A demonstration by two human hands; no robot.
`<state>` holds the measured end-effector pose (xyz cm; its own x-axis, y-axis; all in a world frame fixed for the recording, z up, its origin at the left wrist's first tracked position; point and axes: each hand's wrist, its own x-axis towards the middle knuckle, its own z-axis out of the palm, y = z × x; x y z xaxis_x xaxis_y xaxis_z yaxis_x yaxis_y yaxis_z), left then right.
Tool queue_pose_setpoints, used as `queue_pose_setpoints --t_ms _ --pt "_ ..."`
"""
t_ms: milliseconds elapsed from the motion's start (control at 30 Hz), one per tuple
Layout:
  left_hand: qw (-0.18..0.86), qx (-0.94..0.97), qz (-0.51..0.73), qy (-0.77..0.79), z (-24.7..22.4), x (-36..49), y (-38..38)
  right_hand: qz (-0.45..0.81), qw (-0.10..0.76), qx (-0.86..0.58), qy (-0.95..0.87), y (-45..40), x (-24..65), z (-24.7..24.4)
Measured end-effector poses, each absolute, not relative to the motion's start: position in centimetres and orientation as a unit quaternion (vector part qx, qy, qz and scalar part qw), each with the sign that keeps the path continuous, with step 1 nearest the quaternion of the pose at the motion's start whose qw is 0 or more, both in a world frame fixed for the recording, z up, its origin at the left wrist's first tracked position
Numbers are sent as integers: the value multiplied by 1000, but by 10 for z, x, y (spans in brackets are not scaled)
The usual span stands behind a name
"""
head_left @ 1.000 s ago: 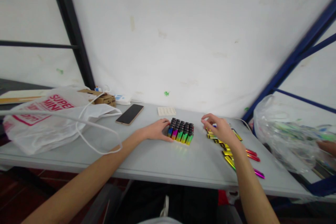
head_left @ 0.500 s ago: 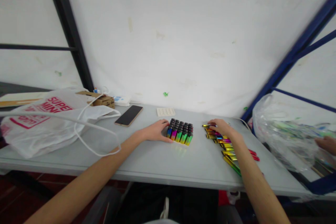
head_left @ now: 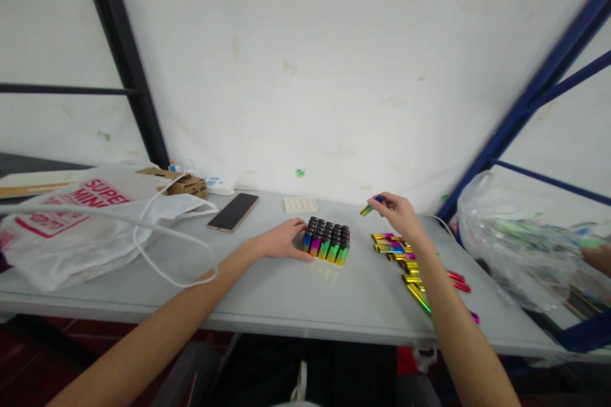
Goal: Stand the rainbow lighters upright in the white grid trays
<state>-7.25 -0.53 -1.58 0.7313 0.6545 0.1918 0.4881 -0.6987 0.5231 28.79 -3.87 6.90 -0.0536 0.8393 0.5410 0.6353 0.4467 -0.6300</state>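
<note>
Several upright lighters with black tops and shiny coloured bodies form a tight block (head_left: 326, 241) on the grey table. My left hand (head_left: 286, 240) is spread around the block's left side, thumb at the front corner and fingers at the back. Above the table, right of the block, my right hand (head_left: 395, 208) pinches a shiny blue and yellow lighter (head_left: 370, 206), which is tilted. Beneath my right hand and forearm lies a loose row of shiny lighters (head_left: 394, 248), mostly gold, with red ones (head_left: 459, 281) on its right.
Behind the block is a white tray with small hollows (head_left: 300, 205). A phone (head_left: 233, 212) lies to the left, near a white plastic bag (head_left: 109, 229), a white cable (head_left: 162, 272) and a cardboard box (head_left: 188, 186). Another person's hand (head_left: 599, 259) is by clear plastic bags (head_left: 506, 241) at right.
My right hand has lifted off the row of loose lighters with one lighter between its fingers, moving up and slightly left. My left hand stays at the block.
</note>
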Motion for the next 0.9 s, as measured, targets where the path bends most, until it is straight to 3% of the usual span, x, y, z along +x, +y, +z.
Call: queue_pose_setpoints --t_ms 133,267,567,900 --pt "224 902 187 318 -17 -73 -5 264 526 -468 -659 -44 259 69" --pt "223 901 188 321 -16 -72 -5 414 530 -403 -621 -59 235 59" --pt "213 901 207 317 -23 -72 -5 389 563 -387 -618 -60 228 42" --pt "87 913 201 344 -30 -11 53 360 648 -352 -571 -68 243 60"
